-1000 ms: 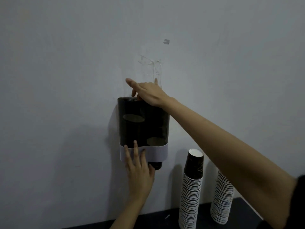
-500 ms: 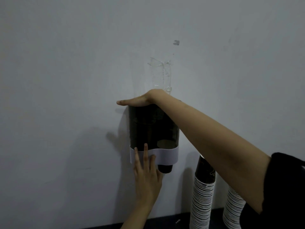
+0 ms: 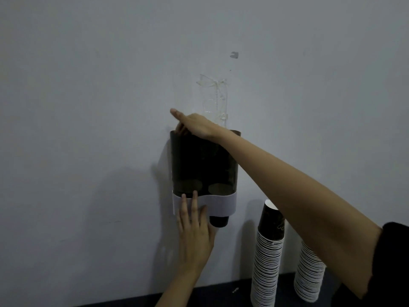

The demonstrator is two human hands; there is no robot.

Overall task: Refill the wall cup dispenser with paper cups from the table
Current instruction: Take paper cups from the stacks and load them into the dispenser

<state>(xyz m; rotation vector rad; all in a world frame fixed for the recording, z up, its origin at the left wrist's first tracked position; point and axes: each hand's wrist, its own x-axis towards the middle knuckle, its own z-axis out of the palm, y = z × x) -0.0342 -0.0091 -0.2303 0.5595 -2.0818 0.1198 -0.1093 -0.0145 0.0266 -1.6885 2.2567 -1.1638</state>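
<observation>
dispenser (image 3: pixel 204 165) on wall, dark, two cup bottoms showing inside | right hand (image 3: pixel 194 126) at its top rim, fingers dipped in, grip can't be told | left hand (image 3: pixel 194 235) flat under its white band, fingers spread, holding nothing | cup stacks (image 3: pixel 266 262) on tabletop (image 3: pixel 199 298) below-right of dispenser | paper cups likely light, crushable: grasp stack mid-height, gently
</observation>
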